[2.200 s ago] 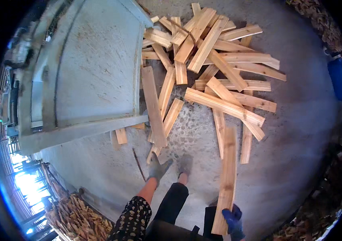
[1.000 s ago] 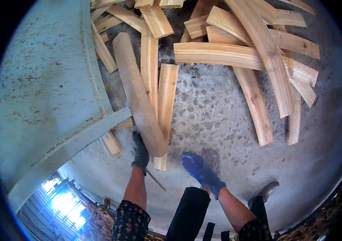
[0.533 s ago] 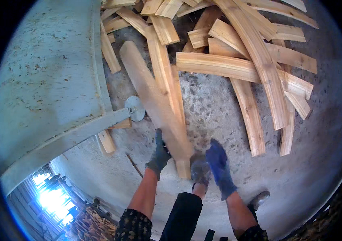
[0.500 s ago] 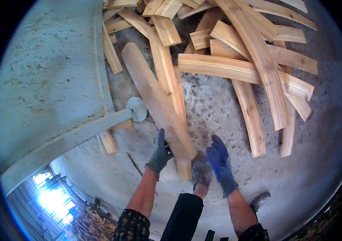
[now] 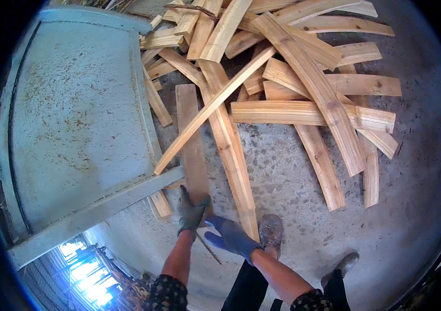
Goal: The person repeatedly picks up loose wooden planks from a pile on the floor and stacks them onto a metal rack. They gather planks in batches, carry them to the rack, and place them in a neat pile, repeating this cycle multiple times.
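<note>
Grip, left: dark grey-gloved left hand (image 5: 191,213) clamped on the near end of a flat wooden plank (image 5: 191,140), fingers wrapped over its left edge, thumb across the top face. Grip, right: blue-gloved right hand (image 5: 231,236) with fingers spread apart, holding nothing, fingertips just beside the plank's near end at its 4 o'clock.

Plank position: runs from the left hand toward 12 o'clock, far end lying among the pile of boards (image 5: 303,83) on the concrete floor (image 5: 412,217). A thin slat (image 5: 215,103) crosses diagonally over it, low end at 9 o'clock, high end toward 1 o'clock. A longer board (image 5: 231,155) lies touching along the plank's right side. Pale metal panel (image 5: 75,119) with its rail sits at 9 o'clock, close to the plank's left edge.

Handling judgement:
- 1 hand on a long plank gives poor control; the right hand would do well to close on the right edge opposite the left
- the crossing slat rests on top, so a straight lift may drag it; sliding the plank back toward 6 o'clock looks cleaner
- keep the left edge off the metal rail
- rough-sawn wood, likely splintery; gloves help, but grip the faces rather than rake along the edges
- shoes (image 5: 271,230) stand near the plank's end at 5 o'clock, so watch the toes
</note>
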The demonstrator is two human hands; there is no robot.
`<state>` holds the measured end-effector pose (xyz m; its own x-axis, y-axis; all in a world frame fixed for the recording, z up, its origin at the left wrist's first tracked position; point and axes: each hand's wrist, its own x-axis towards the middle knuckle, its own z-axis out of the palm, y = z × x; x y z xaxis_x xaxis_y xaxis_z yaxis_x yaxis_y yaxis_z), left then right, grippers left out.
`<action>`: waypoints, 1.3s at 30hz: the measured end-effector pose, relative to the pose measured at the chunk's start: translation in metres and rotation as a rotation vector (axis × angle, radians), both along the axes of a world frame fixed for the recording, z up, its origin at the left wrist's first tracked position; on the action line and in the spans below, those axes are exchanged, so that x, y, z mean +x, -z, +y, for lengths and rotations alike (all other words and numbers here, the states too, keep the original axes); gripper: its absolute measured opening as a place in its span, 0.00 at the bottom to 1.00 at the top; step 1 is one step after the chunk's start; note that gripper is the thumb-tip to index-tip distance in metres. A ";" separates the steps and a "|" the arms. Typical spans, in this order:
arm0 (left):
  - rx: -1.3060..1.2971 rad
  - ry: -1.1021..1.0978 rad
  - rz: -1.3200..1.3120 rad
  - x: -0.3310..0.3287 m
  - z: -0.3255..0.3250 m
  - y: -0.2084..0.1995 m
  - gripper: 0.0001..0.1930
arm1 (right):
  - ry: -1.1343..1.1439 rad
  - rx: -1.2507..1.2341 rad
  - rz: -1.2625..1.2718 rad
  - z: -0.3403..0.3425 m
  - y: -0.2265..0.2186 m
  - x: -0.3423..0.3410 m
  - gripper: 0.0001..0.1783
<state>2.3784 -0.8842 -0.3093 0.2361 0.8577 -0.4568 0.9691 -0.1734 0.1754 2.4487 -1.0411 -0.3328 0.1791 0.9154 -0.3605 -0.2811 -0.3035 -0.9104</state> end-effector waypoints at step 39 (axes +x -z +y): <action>-0.584 -0.270 -0.674 0.176 -0.174 0.022 0.26 | 0.431 -0.289 -1.379 -0.174 0.029 0.386 0.33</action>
